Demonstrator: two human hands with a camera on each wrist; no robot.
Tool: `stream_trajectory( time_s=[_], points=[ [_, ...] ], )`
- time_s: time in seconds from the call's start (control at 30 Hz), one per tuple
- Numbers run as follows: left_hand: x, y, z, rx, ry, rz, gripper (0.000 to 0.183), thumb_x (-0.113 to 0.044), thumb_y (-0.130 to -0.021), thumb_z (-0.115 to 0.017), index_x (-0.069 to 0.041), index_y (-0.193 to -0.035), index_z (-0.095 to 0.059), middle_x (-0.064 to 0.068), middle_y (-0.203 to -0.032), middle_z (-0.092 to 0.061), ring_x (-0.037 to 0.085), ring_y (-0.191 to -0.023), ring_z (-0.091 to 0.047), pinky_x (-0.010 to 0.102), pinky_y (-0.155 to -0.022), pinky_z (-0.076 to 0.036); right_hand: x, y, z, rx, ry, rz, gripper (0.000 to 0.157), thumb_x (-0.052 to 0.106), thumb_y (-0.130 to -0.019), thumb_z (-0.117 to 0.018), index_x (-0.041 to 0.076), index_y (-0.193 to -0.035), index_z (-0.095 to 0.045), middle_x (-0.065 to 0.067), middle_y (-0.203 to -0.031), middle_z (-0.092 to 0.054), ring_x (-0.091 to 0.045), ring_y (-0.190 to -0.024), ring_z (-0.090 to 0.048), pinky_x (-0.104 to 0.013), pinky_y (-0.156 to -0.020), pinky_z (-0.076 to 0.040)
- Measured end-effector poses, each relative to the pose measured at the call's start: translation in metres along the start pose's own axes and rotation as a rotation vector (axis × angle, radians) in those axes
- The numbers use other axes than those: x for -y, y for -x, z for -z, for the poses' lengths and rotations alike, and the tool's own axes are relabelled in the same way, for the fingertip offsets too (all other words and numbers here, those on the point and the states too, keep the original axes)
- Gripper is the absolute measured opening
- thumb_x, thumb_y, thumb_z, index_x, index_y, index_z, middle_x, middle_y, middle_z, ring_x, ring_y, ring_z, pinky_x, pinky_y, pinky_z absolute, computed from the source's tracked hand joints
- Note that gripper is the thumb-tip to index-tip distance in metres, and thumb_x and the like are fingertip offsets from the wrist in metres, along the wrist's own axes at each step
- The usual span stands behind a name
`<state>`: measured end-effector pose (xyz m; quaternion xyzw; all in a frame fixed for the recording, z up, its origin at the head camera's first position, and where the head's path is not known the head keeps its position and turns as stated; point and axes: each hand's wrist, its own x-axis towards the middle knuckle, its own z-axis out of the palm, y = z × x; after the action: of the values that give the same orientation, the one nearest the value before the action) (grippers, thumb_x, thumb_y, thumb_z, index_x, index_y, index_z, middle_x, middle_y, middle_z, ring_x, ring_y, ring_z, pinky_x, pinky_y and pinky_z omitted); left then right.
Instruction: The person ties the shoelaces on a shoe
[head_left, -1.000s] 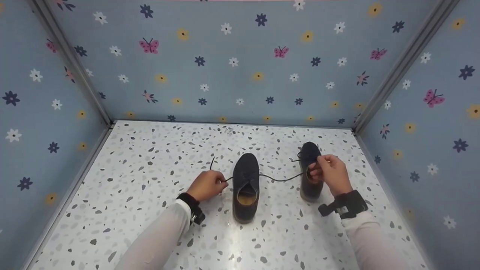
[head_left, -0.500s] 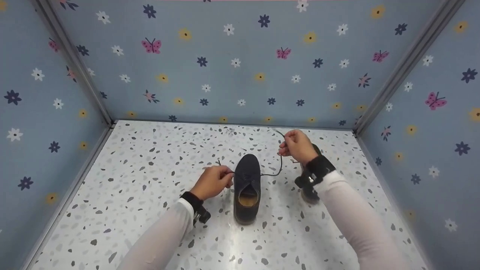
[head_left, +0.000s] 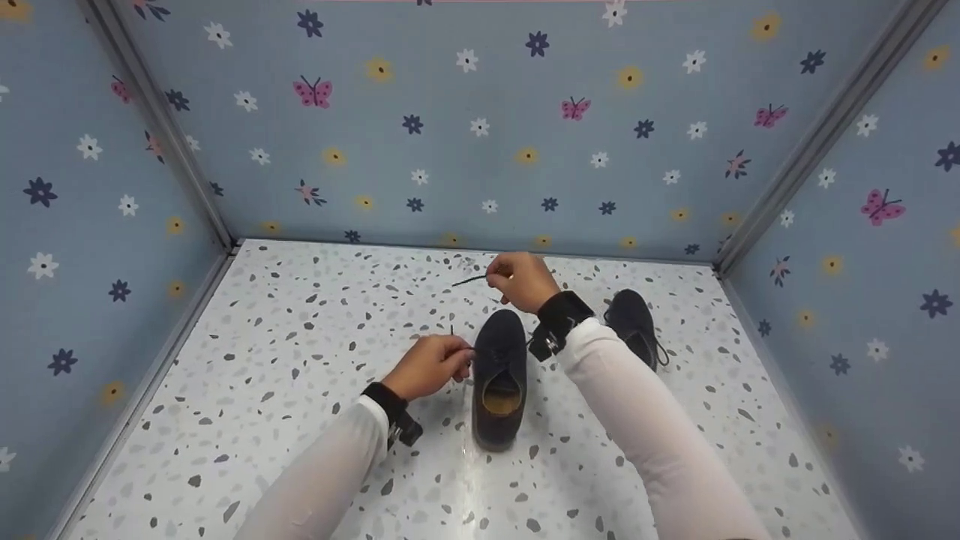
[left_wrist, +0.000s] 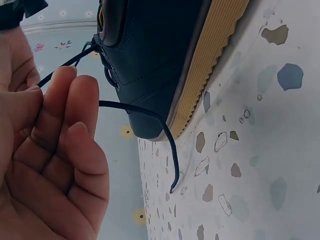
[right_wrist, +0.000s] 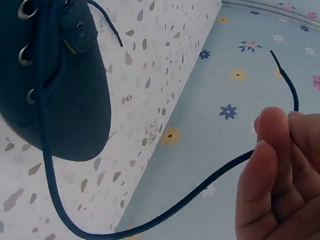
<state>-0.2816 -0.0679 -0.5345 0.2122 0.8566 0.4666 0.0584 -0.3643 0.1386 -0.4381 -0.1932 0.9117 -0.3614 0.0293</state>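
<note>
A dark navy lace-up shoe (head_left: 498, 360) stands upright on the floor between my hands, toe toward the back wall. At its left side my left hand (head_left: 427, 367) pinches one shoelace (left_wrist: 132, 107) between thumb and fingers. In the left wrist view that lace's loose end hangs past the fingertips, beside the ridged tan sole (left_wrist: 212, 55). My right hand (head_left: 523, 281), above and beyond the toe, pinches the other shoelace (right_wrist: 49, 165) near its tip. In the right wrist view this lace sags in a wide curve from the metal eyelets (right_wrist: 26, 54) up to the fingers.
To the right stands a second dark shoe (head_left: 628, 319), partly hidden by my right sleeve (head_left: 645, 420). The speckled white floor (head_left: 300, 300) ends at a blue flower-patterned wall (head_left: 450, 180) behind, with similar panels on both sides.
My right hand has swung left with its lace, from over the second shoe to above the first shoe's toe. My left hand has shifted slightly nearer the first shoe, still pinching its lace.
</note>
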Motion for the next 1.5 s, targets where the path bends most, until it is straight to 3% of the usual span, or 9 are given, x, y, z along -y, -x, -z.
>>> stream_trajectory(
  time_s=[0.13, 0.23, 0.37, 0.53, 0.63, 0.83, 1.13, 1.23, 1.5],
  points=[
    [0.0, 0.001, -0.002, 0.012, 0.021, -0.003, 0.021, -0.019, -0.106, -0.061, -0.011, -0.092, -0.074, 0.0, -0.072, -0.071, 0.007, -0.064, -0.062, 0.023, -0.06, -0.048, 0.008, -0.001, -0.003, 0.103, -0.025, 0.07, 0.024, 0.02, -0.104, -0.066, 0.014, -0.125, -0.075, -0.009, -0.129, -0.074, -0.032, -0.079, -0.076, -0.03, -0.071, -0.061],
    [0.0, 0.001, -0.002, 0.011, 0.03, 0.003, 0.021, -0.02, -0.106, -0.061, -0.011, -0.093, -0.075, 0.0, -0.071, -0.071, 0.007, -0.063, -0.062, 0.024, -0.059, -0.047, 0.003, 0.002, 0.001, 0.103, -0.037, 0.083, 0.029, 0.021, -0.105, -0.065, 0.015, -0.133, -0.071, -0.008, -0.14, -0.069, -0.032, -0.081, -0.077, -0.032, -0.073, -0.061],
    [0.0, -0.001, -0.001, 0.012, 0.03, 0.023, 0.022, -0.02, -0.106, -0.062, -0.007, -0.094, -0.076, -0.001, -0.07, -0.069, 0.008, -0.062, -0.061, 0.023, -0.058, -0.047, -0.015, 0.01, 0.012, 0.036, -0.03, 0.06, 0.024, 0.019, -0.105, -0.065, 0.012, -0.127, -0.073, -0.009, -0.131, -0.071, -0.03, -0.081, -0.075, -0.031, -0.071, -0.059],
    [-0.001, -0.004, 0.001, 0.011, 0.037, 0.038, 0.024, -0.02, -0.106, -0.062, -0.002, -0.098, -0.076, -0.001, -0.07, -0.067, 0.008, -0.062, -0.06, 0.024, -0.057, -0.047, -0.037, 0.023, 0.021, 0.013, -0.037, 0.048, 0.019, 0.019, -0.104, -0.066, 0.011, -0.119, -0.076, -0.01, -0.12, -0.074, -0.029, -0.077, -0.073, -0.028, -0.068, -0.058],
    [-0.001, -0.006, 0.002, 0.008, 0.04, 0.047, 0.024, -0.021, -0.106, -0.062, -0.007, -0.093, -0.075, -0.002, -0.068, -0.066, 0.009, -0.059, -0.058, 0.024, -0.054, -0.046, -0.047, 0.033, 0.022, 0.014, -0.035, 0.066, 0.017, 0.019, -0.103, -0.067, 0.011, -0.114, -0.078, -0.01, -0.114, -0.076, -0.025, -0.071, -0.069, -0.027, -0.066, -0.056],
    [-0.002, -0.009, 0.002, 0.026, 0.034, 0.063, 0.025, -0.025, -0.106, -0.061, -0.008, -0.092, -0.072, -0.004, -0.067, -0.061, 0.009, -0.056, -0.055, 0.025, -0.051, -0.045, -0.056, 0.055, 0.002, 0.048, 0.02, 0.134, 0.012, 0.019, -0.098, -0.074, 0.01, -0.104, -0.081, -0.008, -0.101, -0.075, -0.011, -0.074, -0.059, -0.024, -0.069, -0.049],
    [-0.005, -0.013, -0.001, 0.064, -0.002, 0.043, 0.025, -0.024, -0.107, -0.06, -0.006, -0.093, -0.071, -0.004, -0.068, -0.061, 0.009, -0.059, -0.054, 0.025, -0.055, -0.043, -0.048, 0.067, -0.039, 0.053, 0.07, 0.26, 0.014, 0.023, -0.093, -0.081, 0.012, -0.102, -0.082, -0.005, -0.094, -0.075, -0.013, -0.083, -0.064, -0.025, -0.075, -0.053],
    [-0.006, -0.014, -0.002, 0.077, -0.005, 0.027, 0.027, -0.025, -0.107, -0.06, -0.002, -0.097, -0.071, -0.003, -0.071, -0.062, 0.009, -0.061, -0.056, 0.025, -0.057, -0.044, -0.045, 0.068, -0.043, 0.019, 0.057, 0.268, 0.011, 0.02, -0.091, -0.082, 0.011, -0.098, -0.082, -0.004, -0.091, -0.074, -0.013, -0.081, -0.065, -0.026, -0.075, -0.054],
    [0.0, -0.011, 0.009, 0.051, 0.022, 0.059, 0.019, -0.028, -0.104, -0.065, -0.012, -0.103, -0.075, 0.004, -0.078, -0.07, 0.01, -0.064, -0.061, 0.026, -0.058, -0.049, -0.05, 0.071, -0.043, -0.025, 0.041, 0.238, 0.006, 0.018, -0.091, -0.082, 0.012, -0.094, -0.082, -0.003, -0.087, -0.073, -0.008, -0.077, -0.061, -0.022, -0.071, -0.051]
  ],
)
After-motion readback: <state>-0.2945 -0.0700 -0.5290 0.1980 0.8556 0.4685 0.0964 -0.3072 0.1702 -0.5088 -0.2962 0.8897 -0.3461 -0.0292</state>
